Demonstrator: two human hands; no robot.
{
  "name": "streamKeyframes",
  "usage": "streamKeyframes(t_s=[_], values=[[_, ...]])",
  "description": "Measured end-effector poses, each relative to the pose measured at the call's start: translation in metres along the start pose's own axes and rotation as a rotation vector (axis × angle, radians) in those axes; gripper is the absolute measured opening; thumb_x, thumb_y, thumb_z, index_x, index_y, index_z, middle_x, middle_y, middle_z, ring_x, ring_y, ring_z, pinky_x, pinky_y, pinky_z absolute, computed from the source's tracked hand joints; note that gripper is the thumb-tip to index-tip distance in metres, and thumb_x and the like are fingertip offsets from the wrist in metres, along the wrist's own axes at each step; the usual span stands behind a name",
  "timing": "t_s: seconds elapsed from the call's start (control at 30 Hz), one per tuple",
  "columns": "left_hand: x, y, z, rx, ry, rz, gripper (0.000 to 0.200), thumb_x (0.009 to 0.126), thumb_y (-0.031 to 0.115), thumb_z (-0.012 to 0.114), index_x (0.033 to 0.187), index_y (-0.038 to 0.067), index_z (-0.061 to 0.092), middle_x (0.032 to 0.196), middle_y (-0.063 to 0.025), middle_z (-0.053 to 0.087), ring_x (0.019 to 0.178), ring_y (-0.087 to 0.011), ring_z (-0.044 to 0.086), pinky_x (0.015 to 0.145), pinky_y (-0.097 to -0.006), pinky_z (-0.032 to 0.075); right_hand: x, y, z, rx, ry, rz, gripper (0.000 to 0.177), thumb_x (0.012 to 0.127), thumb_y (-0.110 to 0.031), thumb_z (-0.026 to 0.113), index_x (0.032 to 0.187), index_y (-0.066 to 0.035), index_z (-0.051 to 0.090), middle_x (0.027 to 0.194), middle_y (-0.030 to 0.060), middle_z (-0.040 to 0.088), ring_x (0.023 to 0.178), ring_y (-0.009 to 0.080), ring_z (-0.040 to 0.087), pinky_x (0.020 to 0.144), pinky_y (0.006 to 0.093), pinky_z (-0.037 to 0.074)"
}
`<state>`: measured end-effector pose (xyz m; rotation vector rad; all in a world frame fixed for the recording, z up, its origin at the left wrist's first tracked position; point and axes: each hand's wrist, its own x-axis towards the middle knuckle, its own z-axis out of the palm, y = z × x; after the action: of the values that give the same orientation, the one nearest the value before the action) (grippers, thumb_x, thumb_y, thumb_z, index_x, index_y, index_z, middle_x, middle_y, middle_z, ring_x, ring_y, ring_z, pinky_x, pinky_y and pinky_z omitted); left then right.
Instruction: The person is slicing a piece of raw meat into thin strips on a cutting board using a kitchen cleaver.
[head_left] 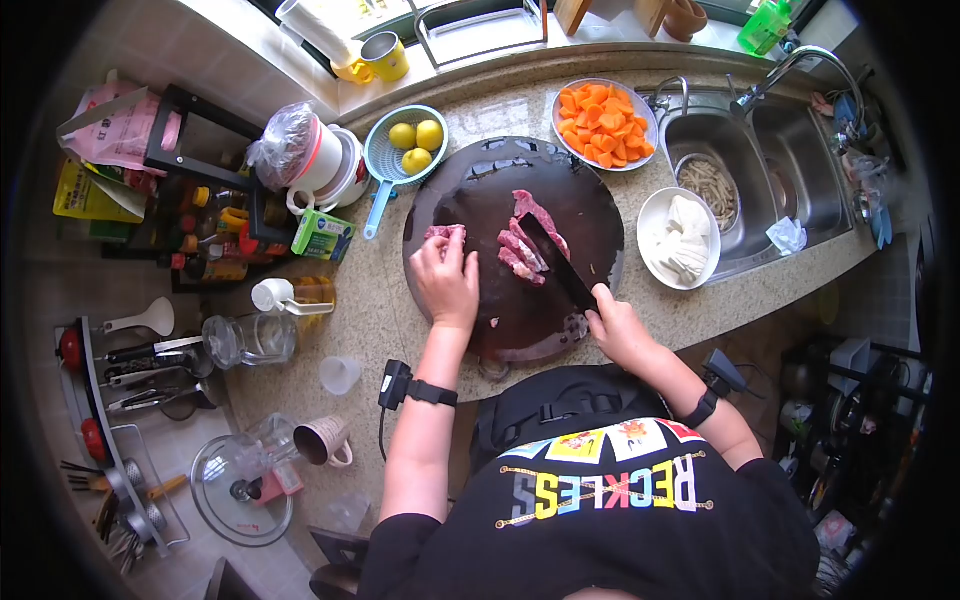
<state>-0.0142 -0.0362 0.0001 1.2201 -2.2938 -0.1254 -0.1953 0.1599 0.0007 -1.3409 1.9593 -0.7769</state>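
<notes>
A round dark cutting board (470,325) lies on the counter. My right hand (622,328) is closed around the handle of a dark cleaver (562,262) at the board's right side. Its blade rests against strips of raw meat (518,255) near the middle of the board, with a longer piece reaching up behind the blade. My left hand (446,282) is on the board's left part, fingers bent over a small piece of meat (440,232) that is partly hidden under the fingertips.
Beyond the board are a plate of carrot chunks (604,125) and a blue colander (385,165) with yellow-green fruit. A white bowl (652,255) stands right, beside the sink (745,265). Left are a glass jar (262,338), a mug (322,440) and a glass lid (225,510).
</notes>
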Motion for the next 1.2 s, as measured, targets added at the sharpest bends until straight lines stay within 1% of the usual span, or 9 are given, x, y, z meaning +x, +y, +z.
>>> streamKeyframes(t_s=[0.23,0.43,0.53,0.63,0.7,0.8,0.93,1.0,1.2], values=[[-0.017,0.029,0.021,-0.382,-0.191,0.320,0.025,0.066,0.001,0.067,0.091,0.005,0.060,0.110,-0.0128,0.053,0.107,-0.0331,0.051,0.091,-0.0425,0.044,-0.002,-0.006,-0.010,-0.003,0.012,0.020,0.023,0.088,-0.008,0.054,0.099,-0.004,0.034,0.065,0.0302,0.056,0.069,0.0511,0.056,0.059,0.0576,0.042],[-0.027,0.027,0.007,-0.533,-0.122,0.311,0.016,0.069,-0.002,0.067,0.080,0.003,0.057,0.081,-0.0092,0.059,0.078,-0.0254,0.061,0.076,-0.0381,0.050,-0.008,-0.004,-0.009,-0.003,-0.001,0.044,0.023,0.088,-0.008,0.054,0.099,-0.004,0.035,0.066,0.0305,0.057,0.071,0.0510,0.057,0.060,0.0579,0.042],[-0.035,0.015,0.000,-0.922,-0.389,-0.338,0.011,0.086,0.005,0.064,0.087,0.005,0.053,0.073,0.0011,0.054,0.067,-0.0024,0.051,0.058,-0.0177,0.041,-0.009,-0.005,-0.006,-0.005,-0.011,0.034,0.023,0.088,-0.009,0.054,0.099,-0.004,0.035,0.067,0.0304,0.057,0.071,0.0509,0.057,0.061,0.0580,0.042],[-0.039,0.001,-0.008,-1.106,-0.539,-0.684,0.018,0.088,0.011,0.066,0.099,0.004,0.054,0.070,0.0028,0.057,0.059,-0.0028,0.053,0.049,-0.0182,0.040,-0.008,-0.009,-0.004,-0.018,-0.041,0.027,0.023,0.088,-0.009,0.054,0.099,-0.004,0.035,0.067,0.0300,0.057,0.071,0.0506,0.057,0.061,0.0579,0.043],[-0.052,-0.012,-0.009,-0.855,-0.525,-0.682,0.024,0.085,0.014,0.069,0.102,0.003,0.057,0.066,-0.0066,0.061,0.056,-0.0119,0.059,0.051,-0.0285,0.047,-0.007,-0.011,-0.001,-0.018,-0.062,-0.002,0.023,0.088,-0.009,0.053,0.100,-0.004,0.035,0.069,0.0293,0.058,0.072,0.0502,0.057,0.061,0.0576,0.043],[-0.062,-0.008,-0.025,-0.359,-0.447,-0.386,0.029,0.084,0.022,0.068,0.102,0.002,0.057,0.071,-0.0161,0.061,0.060,-0.0331,0.061,0.058,-0.0420,0.048,-0.009,-0.012,0.002,-0.077,-0.110,-0.036,0.023,0.088,-0.010,0.053,0.100,-0.004,0.034,0.068,0.0276,0.058,0.071,0.0489,0.058,0.061,0.0566,0.044],[-0.074,-0.008,-0.027,-0.140,-0.299,-0.260,0.020,0.086,0.017,0.064,0.099,0.003,0.061,0.083,-0.0143,0.063,0.075,-0.0310,0.063,0.065,-0.0420,0.049,-0.009,-0.021,0.003,-0.164,-0.182,-0.072,0.023,0.089,-0.011,0.052,0.100,-0.005,0.034,0.066,0.0257,0.058,0.069,0.0468,0.059,0.059,0.0555,0.045],[-0.075,-0.001,-0.027,-0.154,-0.077,0.027,0.016,0.081,0.006,0.060,0.096,0.002,0.064,0.096,-0.0132,0.062,0.093,-0.0305,0.060,0.078,-0.0409,0.049,-0.010,-0.023,0.006,-0.243,-0.219,-0.168,0.022,0.089,-0.011,0.051,0.100,-0.004,0.033,0.064,0.0237,0.058,0.066,0.0449,0.060,0.058,0.0540,0.047],[-0.082,0.000,-0.003,-0.307,-0.087,0.181,0.023,0.069,-0.002,0.058,0.092,-0.001,0.064,0.098,-0.0133,0.061,0.101,-0.0314,0.058,0.089,-0.0391,0.048,-0.012,-0.033,0.013,-0.358,-0.304,-0.177,0.020,0.083,-0.003,0.050,0.098,-0.001,0.036,0.064,0.0209,0.060,0.064,0.0418,0.062,0.056,0.0507,0.050]])
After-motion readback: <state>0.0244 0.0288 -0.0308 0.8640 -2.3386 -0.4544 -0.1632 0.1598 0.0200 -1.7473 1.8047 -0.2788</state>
